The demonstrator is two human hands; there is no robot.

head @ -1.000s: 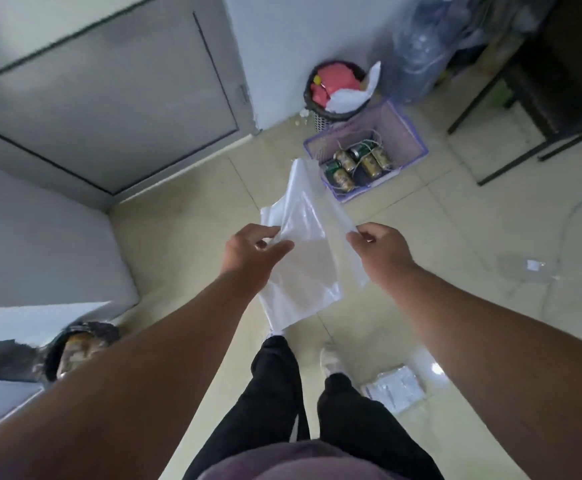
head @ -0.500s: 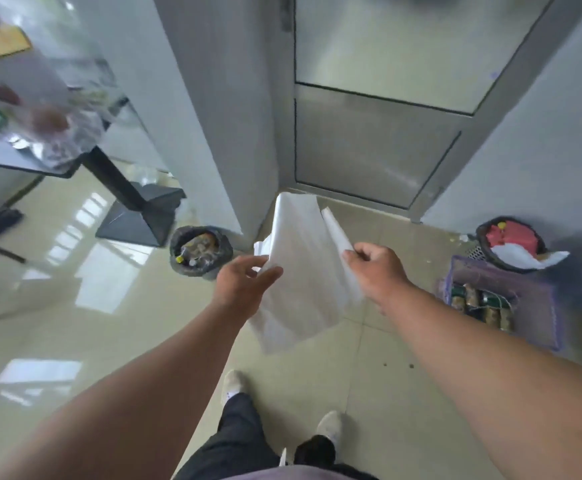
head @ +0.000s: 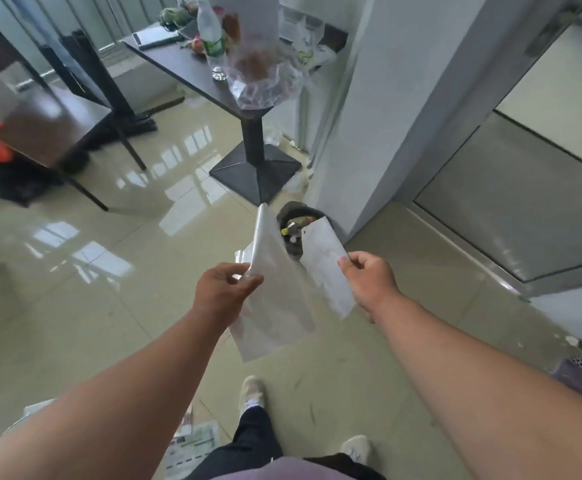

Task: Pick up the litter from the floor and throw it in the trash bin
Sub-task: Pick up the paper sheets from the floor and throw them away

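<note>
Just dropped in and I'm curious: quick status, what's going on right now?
Both hands, left and right, pinching white plastic bags. Trash bin just ahead, partly hidden behind them. More litter on the floor by the feet. Path clear.

White bag (head: 275, 306), beige floor (head: 74, 306)

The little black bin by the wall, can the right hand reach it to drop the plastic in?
Probably not yet. The trash bin stands on the floor ahead, partly hidden behind the plastic bags. The right hand is up high, but nothing blocks the path.
</note>
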